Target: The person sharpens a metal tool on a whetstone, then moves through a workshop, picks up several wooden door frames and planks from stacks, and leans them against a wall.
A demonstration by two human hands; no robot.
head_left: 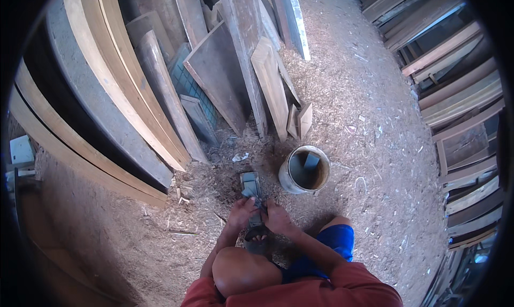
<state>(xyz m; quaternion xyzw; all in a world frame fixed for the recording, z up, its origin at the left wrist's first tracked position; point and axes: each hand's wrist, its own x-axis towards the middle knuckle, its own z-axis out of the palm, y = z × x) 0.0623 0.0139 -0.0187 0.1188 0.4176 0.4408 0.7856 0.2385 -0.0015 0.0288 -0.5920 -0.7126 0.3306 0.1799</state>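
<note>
We can read no text, label, brand, number or sign on anything here.

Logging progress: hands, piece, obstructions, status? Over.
Left fingers, right fingers: gripping grey piece. Piece over narrow block, contact unclear. Bucket to right, apart.
</note>
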